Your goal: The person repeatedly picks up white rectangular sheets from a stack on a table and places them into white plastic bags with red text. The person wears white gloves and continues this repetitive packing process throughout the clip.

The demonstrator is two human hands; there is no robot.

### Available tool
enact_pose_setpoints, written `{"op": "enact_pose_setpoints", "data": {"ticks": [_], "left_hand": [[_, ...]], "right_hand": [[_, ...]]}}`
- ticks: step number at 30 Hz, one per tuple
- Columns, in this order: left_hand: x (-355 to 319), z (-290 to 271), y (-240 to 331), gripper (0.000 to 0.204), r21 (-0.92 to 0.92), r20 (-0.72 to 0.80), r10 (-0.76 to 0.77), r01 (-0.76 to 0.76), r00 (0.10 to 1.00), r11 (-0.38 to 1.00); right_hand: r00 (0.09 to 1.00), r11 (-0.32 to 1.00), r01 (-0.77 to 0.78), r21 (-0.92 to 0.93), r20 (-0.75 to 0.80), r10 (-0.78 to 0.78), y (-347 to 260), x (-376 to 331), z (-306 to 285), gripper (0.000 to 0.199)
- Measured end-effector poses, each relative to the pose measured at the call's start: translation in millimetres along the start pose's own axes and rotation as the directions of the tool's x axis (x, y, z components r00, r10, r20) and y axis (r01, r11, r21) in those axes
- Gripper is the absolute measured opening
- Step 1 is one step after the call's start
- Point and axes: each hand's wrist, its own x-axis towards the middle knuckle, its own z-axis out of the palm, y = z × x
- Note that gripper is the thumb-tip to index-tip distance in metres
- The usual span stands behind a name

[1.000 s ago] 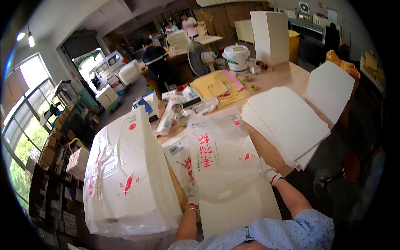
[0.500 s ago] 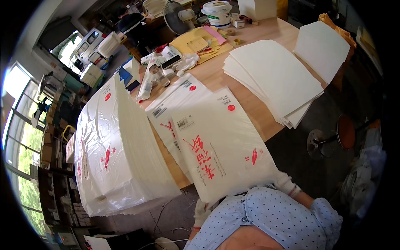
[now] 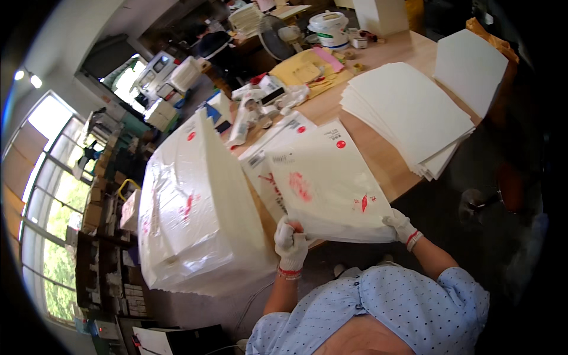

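Observation:
A flat plastic-wrapped package (image 3: 331,177), white with red and black print, tilts over the near edge of the table. My left hand (image 3: 290,241), in a white knit glove, is closed on its lower left corner. At the lower right corner my right hand (image 3: 401,228), gloved the same way, grips the package too. Its far end overlaps another printed white package (image 3: 260,161) lying on the table. Just left of my left hand, a tall pile of plastic-wrapped packages (image 3: 198,213) leans along the table's left side.
Fanned white sheets (image 3: 408,112) lie on the right of the wooden table (image 3: 383,171), near an upright white board (image 3: 470,68). Yellow envelopes (image 3: 302,71), a white bucket (image 3: 329,29) and a fan (image 3: 278,36) are farther back. A person (image 3: 213,46) sits beyond; a stool (image 3: 509,186) stands at right.
Both hands have come forward into fuller view at the package's near corners. The near end of the package has lifted away from my body. The whole view has shifted.

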Motion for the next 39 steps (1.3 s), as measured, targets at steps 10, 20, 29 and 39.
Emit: {"op": "enact_pose_setpoints", "data": {"ticks": [10,20,29,39], "left_hand": [[79,-215,67,0.006,-0.099,-0.908,0.053,-0.336,0.415,0.937],[-37,-299,-54,0.048,-0.202,-0.556,-0.363,0.303,0.748,0.932],[-124,72,-127,0.019,0.174,0.325,-0.381,0.341,0.866,0.924],[-29,132,-191,0.035,0.460,0.481,-0.622,0.426,0.618,0.779]], "right_hand": [[0.810,0.933,-0.116,0.339,0.577,-0.109,-137,43,285,0.029],[0.532,0.867,0.495,-0.058,0.809,-0.250,-92,-6,381,0.035],[0.923,0.798,-0.235,-0.555,0.128,0.362,-34,-12,105,0.035],[0.949,0.881,-0.303,-0.364,-0.030,0.314,-39,-21,75,0.029]]}}
